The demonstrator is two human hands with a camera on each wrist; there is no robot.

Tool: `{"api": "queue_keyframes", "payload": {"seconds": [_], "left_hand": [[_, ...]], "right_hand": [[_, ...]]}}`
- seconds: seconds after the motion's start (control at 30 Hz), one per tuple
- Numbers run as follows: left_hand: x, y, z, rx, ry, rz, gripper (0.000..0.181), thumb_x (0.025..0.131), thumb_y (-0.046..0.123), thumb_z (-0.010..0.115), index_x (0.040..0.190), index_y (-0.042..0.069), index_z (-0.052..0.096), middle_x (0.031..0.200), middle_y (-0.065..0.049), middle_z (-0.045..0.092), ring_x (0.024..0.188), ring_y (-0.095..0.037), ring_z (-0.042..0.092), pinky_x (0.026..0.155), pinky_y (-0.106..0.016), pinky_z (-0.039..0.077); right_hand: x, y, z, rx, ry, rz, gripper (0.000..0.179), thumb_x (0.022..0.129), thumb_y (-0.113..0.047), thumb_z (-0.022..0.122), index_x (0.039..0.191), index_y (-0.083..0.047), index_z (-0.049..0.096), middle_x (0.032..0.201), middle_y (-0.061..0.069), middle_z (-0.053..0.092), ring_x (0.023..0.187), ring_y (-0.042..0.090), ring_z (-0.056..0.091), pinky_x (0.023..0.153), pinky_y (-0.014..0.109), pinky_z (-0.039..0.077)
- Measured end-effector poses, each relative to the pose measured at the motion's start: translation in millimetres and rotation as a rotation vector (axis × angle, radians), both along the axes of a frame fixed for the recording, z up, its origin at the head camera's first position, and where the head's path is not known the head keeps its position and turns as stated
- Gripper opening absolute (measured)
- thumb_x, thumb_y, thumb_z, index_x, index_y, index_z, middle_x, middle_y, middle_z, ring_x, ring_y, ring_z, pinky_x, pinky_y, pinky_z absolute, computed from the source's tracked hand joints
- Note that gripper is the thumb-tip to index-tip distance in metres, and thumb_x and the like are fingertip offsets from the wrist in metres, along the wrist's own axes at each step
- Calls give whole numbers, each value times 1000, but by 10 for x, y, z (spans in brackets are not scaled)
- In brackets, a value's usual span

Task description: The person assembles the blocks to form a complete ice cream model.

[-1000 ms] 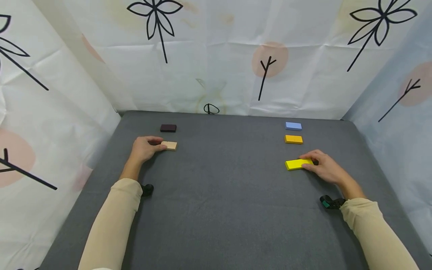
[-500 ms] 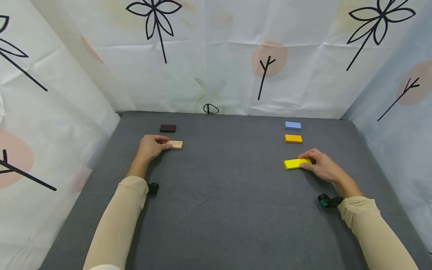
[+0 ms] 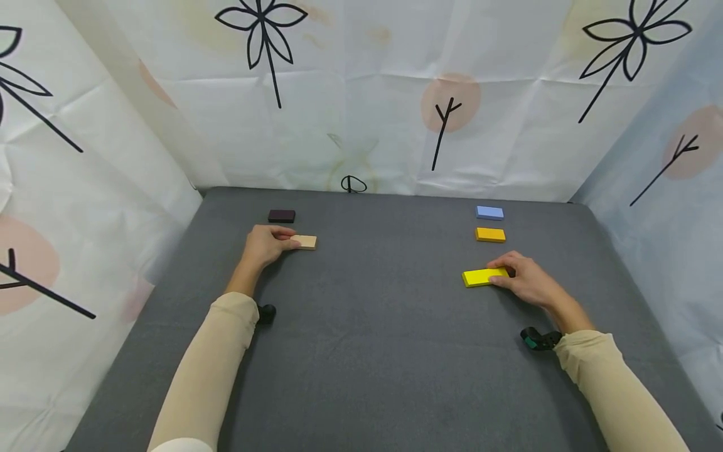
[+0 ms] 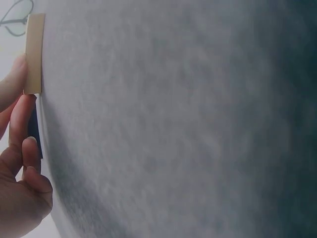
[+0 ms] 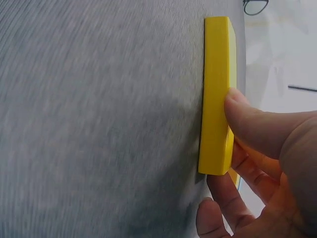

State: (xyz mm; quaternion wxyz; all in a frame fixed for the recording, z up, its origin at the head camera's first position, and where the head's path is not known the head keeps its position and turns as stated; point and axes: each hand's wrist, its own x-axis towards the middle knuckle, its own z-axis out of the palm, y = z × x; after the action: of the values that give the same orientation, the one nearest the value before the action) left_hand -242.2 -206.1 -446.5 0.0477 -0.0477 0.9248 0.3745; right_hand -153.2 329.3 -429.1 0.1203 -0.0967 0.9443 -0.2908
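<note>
My left hand [image 3: 267, 245] pinches the left end of a pale wooden block [image 3: 307, 242] between thumb and fingers, at the left of the table. In the left wrist view the thumb lies along the face of that wooden block [image 4: 34, 54]. On the right side, my right hand [image 3: 528, 280] grips the right end of a longer bright yellow block [image 3: 479, 277], whose left end points to the table's middle. The right wrist view shows the thumb on the near edge of the yellow block [image 5: 215, 99], which lies flat close to the cloth, with fingers behind it.
Behind my left hand lies a dark brown block [image 3: 282, 216]. At the back right are an orange-yellow block [image 3: 490, 235] and a light blue block [image 3: 489, 213]. A grey cloth covers the table [image 3: 361, 351], and white patterned curtains [image 3: 361, 94] stand around it.
My left hand has moved right with the wooden block, away from the left edge. My right hand has shifted left with the yellow block. The other blocks have stayed put.
</note>
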Motion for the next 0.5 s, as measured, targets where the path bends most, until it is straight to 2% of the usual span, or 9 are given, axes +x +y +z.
{"api": "queue_keyframes", "payload": {"seconds": [0.27,0.5], "left_hand": [[-46,126,-14,30,-15,3,40,88,28,83,122,9,76,116,-16,77,108,-32,70,93,-43,55],[-86,242,-28,40,-8,0,39,87,27,83,121,9,76,115,-15,77,108,-31,71,91,-42,55]], "right_hand": [[-18,-135,-21,-3,56,12,32,99,-19,69,122,2,70,113,20,61,93,26,47,77,33,35],[-31,-243,-51,-23,101,33,30,98,-19,70,120,1,71,109,17,62,89,23,46,74,31,33]]}}
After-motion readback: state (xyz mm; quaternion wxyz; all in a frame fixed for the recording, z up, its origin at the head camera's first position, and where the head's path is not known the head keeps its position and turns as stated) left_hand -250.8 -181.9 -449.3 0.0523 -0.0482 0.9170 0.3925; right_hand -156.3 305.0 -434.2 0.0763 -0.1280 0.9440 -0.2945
